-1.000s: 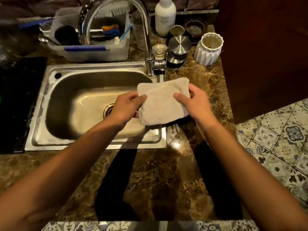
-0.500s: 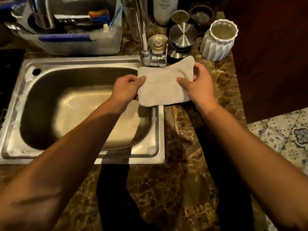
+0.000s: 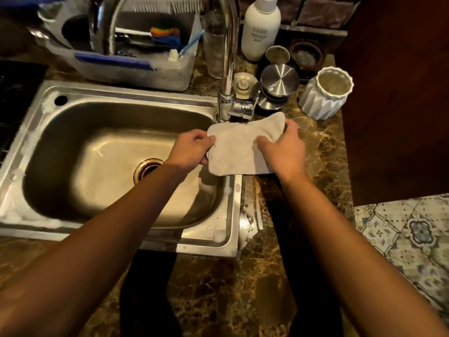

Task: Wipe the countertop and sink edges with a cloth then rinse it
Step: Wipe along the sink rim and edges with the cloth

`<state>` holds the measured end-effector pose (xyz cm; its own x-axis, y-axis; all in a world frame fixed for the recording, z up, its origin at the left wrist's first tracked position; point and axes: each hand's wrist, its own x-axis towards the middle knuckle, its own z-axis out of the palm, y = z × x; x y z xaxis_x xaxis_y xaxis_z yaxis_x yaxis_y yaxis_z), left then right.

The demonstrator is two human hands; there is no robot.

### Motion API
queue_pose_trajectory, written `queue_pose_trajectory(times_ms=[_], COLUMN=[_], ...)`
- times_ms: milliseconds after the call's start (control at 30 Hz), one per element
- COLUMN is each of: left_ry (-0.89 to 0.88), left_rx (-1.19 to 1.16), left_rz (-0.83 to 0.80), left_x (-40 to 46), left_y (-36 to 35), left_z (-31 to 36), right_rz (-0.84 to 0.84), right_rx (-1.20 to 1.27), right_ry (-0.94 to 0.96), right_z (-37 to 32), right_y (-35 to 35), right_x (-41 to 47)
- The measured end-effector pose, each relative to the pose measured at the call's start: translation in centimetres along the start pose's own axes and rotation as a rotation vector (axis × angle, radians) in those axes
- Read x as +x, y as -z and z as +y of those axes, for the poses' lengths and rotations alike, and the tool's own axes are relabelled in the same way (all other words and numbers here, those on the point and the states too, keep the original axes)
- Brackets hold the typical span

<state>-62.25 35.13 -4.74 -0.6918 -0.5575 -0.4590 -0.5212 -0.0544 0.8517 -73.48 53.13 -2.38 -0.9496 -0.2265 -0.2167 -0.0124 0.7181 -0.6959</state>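
Note:
A folded beige cloth [image 3: 239,149] lies across the right rim of the steel sink [image 3: 233,205], just in front of the tap base [image 3: 229,109]. My left hand [image 3: 190,149] pinches its left edge over the basin. My right hand [image 3: 283,150] grips its right side, thumb on top, over the brown marble countertop [image 3: 218,288]. White suds sit along the sink's left and front rim.
Behind the sink stand a plastic dish rack [image 3: 126,57], a glass [image 3: 215,52], a white bottle [image 3: 261,27], steel lids [image 3: 279,80] and a white ribbed cup [image 3: 325,93]. A dark wooden panel [image 3: 398,93] rises on the right. Patterned floor tiles [image 3: 408,239] show lower right.
Both hands carried the cloth away from me toward the tap base. Its far right corner has curled up under my right hand.

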Motion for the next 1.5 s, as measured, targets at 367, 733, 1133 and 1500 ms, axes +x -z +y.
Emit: queue_pose_trajectory(times_ms=[367,733,1133,1500], left_ry=[-0.094,-0.270,-0.290,-0.147], left_rx=[0.076,0.707,0.863,0.816], left_rz=[0.080,-0.103,0.012,0.506], left_x=[-3.8,-15.4,-15.3,-17.2], left_y=[1.6,1.4,-2.3,-6.6], left_z=[-2.5,-7.3,-8.7,-9.7], right_rz=[-0.076,-0.446,-0.558,-0.621], right_rx=[-0.162,-0.714,-0.820,-0.613], right_ry=[0.688,1.000,1.282,1.449], right_z=[-0.9,-0.4,-1.3,0.1], right_y=[-3.8,-4.6,-2.0,-2.6], right_x=[-4.7,-1.6,3.4,5.8])
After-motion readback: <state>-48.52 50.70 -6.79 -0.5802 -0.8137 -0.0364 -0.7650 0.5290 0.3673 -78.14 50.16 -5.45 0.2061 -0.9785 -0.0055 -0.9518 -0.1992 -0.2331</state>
